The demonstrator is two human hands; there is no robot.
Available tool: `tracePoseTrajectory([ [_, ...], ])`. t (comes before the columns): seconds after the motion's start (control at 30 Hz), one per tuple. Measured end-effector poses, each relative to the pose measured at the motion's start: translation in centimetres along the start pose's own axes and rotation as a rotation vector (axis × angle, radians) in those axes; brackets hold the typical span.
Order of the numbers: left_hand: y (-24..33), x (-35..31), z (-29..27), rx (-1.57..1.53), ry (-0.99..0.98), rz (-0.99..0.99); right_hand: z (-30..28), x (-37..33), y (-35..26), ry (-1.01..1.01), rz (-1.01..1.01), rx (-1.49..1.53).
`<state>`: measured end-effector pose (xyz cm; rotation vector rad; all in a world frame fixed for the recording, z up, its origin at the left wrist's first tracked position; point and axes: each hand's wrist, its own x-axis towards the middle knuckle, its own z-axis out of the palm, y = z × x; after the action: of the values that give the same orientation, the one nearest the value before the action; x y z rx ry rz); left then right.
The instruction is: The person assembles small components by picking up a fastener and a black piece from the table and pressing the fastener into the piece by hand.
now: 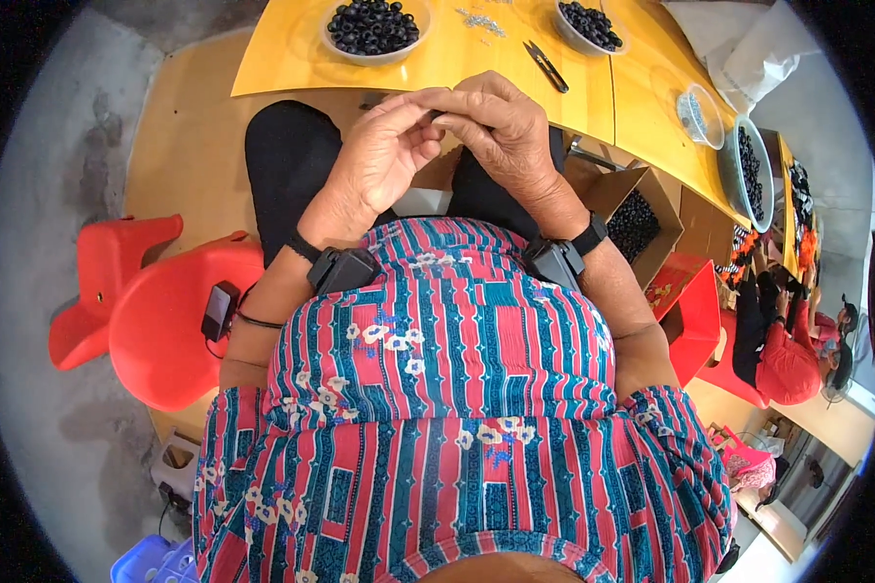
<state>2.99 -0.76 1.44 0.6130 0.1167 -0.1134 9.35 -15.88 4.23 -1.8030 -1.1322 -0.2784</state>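
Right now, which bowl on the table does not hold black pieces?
The small clear bowl beside the pale blue basin: its contents look pale; the other bowls hold black pieces.

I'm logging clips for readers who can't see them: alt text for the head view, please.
A person's left hand and right hand meet by a yellow table, seemingly pinching a small, mostly hidden dark piece. On the table are snips and bowls of black parts.

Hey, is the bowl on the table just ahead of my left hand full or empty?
Full, or nearly: black rounded pieces are heaped across the bowl, about up to its rim.
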Motion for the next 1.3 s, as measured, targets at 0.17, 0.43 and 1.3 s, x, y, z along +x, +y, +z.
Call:
tracePoseTrajectory([
  [0.17, -0.1, 0.1, -0.6, -0.062, -0.007, -0.046, 0.4, 0.1, 0.5, 0.054, -0.063, 0.008],
  [0.43, 0.3, -0.3, 1.3, 0.125, 0.004, 0.010, 0.8, -0.3, 0.8, 0.153, 0.235, 0.166],
  [1.3, -0.8, 0.0, 1.0, 0.507, 0.122, 0.241, 1.3, 0.0, -0.4, 0.267, 0.739, 0.828],
])
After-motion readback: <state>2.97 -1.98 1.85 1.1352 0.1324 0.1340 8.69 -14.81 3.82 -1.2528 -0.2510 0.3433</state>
